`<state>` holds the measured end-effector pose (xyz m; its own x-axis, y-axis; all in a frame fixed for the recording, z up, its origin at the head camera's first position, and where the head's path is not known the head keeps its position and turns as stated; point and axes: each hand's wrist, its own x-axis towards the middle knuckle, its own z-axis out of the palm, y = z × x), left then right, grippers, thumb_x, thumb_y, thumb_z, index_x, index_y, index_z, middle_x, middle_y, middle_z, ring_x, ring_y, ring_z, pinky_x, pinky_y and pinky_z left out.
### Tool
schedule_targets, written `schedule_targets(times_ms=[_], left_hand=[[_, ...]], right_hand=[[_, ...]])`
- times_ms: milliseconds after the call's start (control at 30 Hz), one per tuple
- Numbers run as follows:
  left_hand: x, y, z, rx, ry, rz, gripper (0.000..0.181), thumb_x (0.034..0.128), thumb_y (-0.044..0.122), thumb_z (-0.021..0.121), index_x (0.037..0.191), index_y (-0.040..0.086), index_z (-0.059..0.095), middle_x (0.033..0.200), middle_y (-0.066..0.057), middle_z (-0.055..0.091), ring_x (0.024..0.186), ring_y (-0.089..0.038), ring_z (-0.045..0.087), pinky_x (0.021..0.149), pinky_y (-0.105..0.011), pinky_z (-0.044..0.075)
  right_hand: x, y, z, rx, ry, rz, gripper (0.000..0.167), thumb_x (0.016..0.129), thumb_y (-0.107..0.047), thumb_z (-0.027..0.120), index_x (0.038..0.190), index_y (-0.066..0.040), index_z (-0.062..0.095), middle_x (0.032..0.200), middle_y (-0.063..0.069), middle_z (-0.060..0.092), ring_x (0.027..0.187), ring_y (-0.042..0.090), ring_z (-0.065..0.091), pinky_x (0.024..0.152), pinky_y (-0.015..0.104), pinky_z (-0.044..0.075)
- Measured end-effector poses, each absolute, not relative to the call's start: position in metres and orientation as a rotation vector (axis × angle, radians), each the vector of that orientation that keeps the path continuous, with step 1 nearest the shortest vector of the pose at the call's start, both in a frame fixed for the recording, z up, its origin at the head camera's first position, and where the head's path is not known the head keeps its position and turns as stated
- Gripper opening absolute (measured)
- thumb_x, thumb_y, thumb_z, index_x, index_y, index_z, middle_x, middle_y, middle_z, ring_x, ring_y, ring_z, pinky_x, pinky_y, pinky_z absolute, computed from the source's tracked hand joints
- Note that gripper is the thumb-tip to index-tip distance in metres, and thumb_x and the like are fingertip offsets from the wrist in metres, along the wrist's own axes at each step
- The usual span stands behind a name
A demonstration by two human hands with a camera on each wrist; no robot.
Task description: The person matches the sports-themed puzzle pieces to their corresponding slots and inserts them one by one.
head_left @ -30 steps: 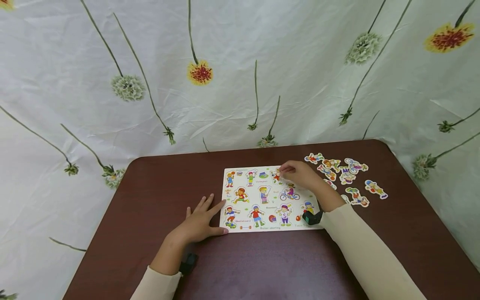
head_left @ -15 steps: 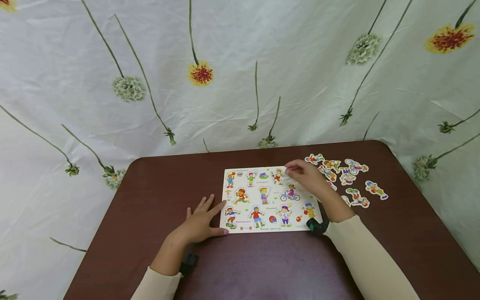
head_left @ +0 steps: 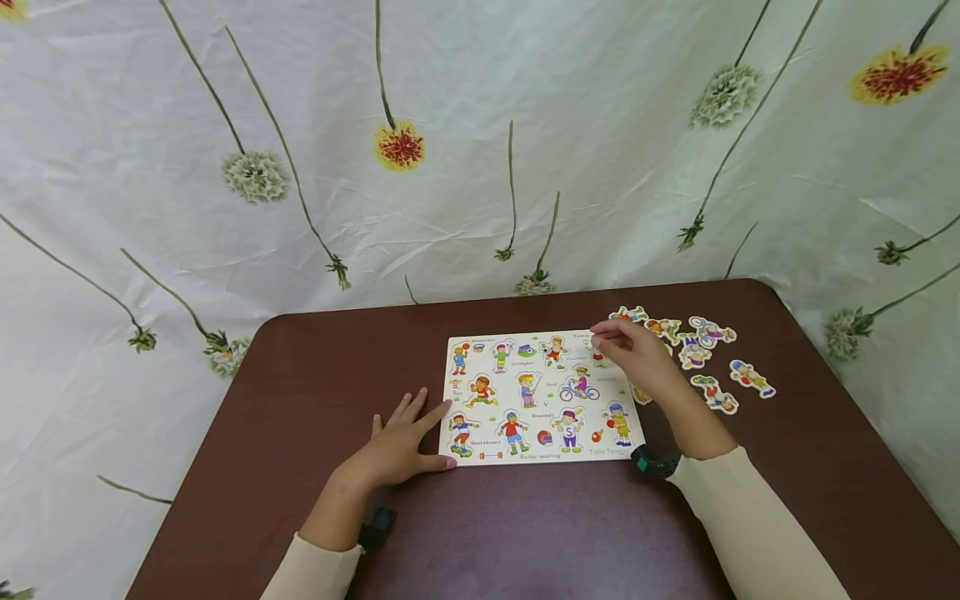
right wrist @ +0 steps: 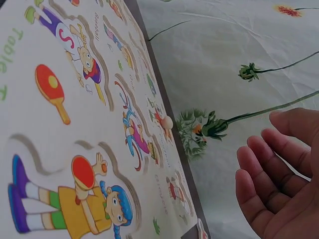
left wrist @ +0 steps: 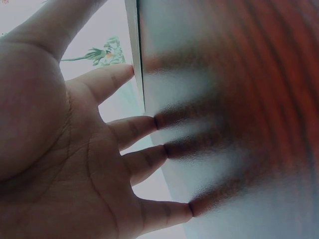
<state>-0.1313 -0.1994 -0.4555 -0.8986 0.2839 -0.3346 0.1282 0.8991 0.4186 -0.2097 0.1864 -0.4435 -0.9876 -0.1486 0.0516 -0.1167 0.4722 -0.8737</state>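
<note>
A white puzzle board (head_left: 592,417) printed with sports figures lies on the table. My left hand (head_left: 397,450) has its fingers spread, thumb and a fingertip touching the board's left edge; in the left wrist view the fingertips (left wrist: 162,152) rest on the tabletop. Over the board's far right corner is my right hand (head_left: 637,358), its fingers loosely bent and holding nothing in the right wrist view. A small round wooden knob (right wrist: 167,122) stands up from the football player (head_left: 555,352) near the board's far edge. The right hand partly covers the tennis figure (head_left: 597,357).
Several loose cut-out figure pieces lie right of the board, among them a skating-like figure (head_left: 752,378) and a cyclist piece (head_left: 712,332). Some are hidden behind my right hand. The brown table (head_left: 315,375) ends at a flowered cloth (head_left: 465,208) behind it.
My right hand has let go at the football player and moved right toward the board's corner. More of the table-tennis figure shows. The left hand has stayed put.
</note>
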Motion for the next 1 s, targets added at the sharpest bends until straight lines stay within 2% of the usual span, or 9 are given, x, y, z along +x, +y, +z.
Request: schedule_targets(times_ms=[233, 467, 600, 800, 1000], left_hand=[[-0.13, -0.199, -0.455, 0.308, 2.67, 0.557, 0.092, 0.084, 0.054, 0.077, 0.16, 0.029, 0.032, 0.171, -0.017, 0.011, 0.158, -0.043, 0.006, 0.114, -0.08, 0.004], [-0.129, -0.198, -0.454, 0.307, 2.673, 0.554, 0.092, 0.0838, 0.054, 0.078, 0.16, 0.029, 0.033, 0.171, -0.016, 0.011, 0.158, -0.043, 0.006, 0.114, -0.08, 0.004], [-0.13, -0.198, -0.454, 0.31, 2.676, 0.549, 0.091, 0.0841, 0.054, 0.077, 0.16, 0.029, 0.032, 0.171, -0.016, 0.011, 0.158, -0.043, 0.006, 0.114, -0.08, 0.004], [-0.13, -0.199, -0.454, 0.304, 2.678, 0.545, 0.092, 0.0842, 0.053, 0.077, 0.16, 0.029, 0.032, 0.171, -0.016, 0.01, 0.158, -0.043, 0.005, 0.114, -0.08, 0.003], [-0.13, -0.2, -0.456, 0.306, 2.675, 0.552, 0.091, 0.0842, 0.053, 0.077, 0.16, 0.029, 0.032, 0.171, -0.016, 0.01, 0.158, -0.043, 0.005, 0.114, -0.08, 0.004]], right_hand=[[-0.202, 0.204, -0.443, -0.197, 2.708, -1.552, 0.04, 0.104, -0.034, 0.058, 0.13, -0.005, 0.063, 0.121, 0.014, 0.067, 0.106, 0.026, 0.063, 0.086, 0.025, 0.051], [-0.197, 0.221, -0.44, -0.149, 2.778, -1.475, 0.039, 0.104, -0.034, 0.057, 0.131, -0.006, 0.063, 0.119, 0.014, 0.066, 0.105, 0.024, 0.062, 0.082, 0.026, 0.05], [-0.197, 0.23, -0.441, -0.113, 2.803, -1.449, 0.04, 0.104, -0.035, 0.058, 0.13, -0.005, 0.063, 0.118, 0.015, 0.068, 0.103, 0.021, 0.062, 0.08, 0.023, 0.05], [-0.199, 0.239, -0.447, -0.073, 2.83, -1.363, 0.035, 0.103, -0.03, 0.06, 0.125, -0.002, 0.065, 0.117, 0.018, 0.07, 0.101, 0.023, 0.064, 0.076, 0.024, 0.05], [-0.203, 0.241, -0.454, -0.036, 2.819, -1.242, 0.03, 0.101, -0.024, 0.062, 0.122, -0.003, 0.065, 0.113, 0.019, 0.069, 0.097, 0.027, 0.063, 0.065, 0.028, 0.053]])
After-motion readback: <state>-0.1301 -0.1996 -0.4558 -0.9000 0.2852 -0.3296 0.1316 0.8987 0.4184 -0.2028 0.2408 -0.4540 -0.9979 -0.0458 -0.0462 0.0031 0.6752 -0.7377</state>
